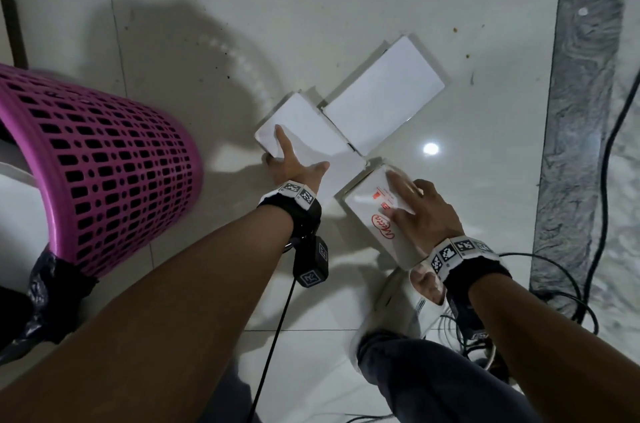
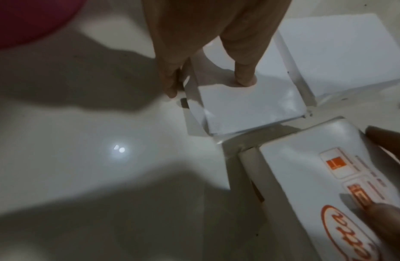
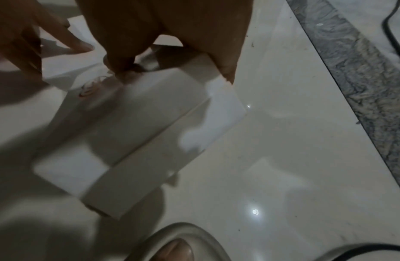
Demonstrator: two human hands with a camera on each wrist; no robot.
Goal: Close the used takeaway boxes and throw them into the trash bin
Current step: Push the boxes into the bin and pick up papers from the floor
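Three white takeaway boxes lie together on the floor. My left hand (image 1: 294, 163) rests on the plain left box (image 1: 304, 128): one finger presses its lid (image 2: 239, 106), and the others reach down its left side flap. My right hand (image 1: 426, 211) lies spread on the lid of the near box with the red logo (image 1: 374, 215), fingertips (image 3: 127, 72) pressing down. The far box (image 1: 384, 93) lies shut and untouched. A pink mesh trash bin (image 1: 104, 173) stands tilted at the left, apart from the boxes.
A black bag (image 1: 52, 301) hangs at the bin's rim. A grey marble strip (image 1: 581, 111) and black cables (image 1: 606, 145) run along the right. My sandalled foot (image 1: 415, 291) is just below the logo box. Glossy white tile lies between bin and boxes.
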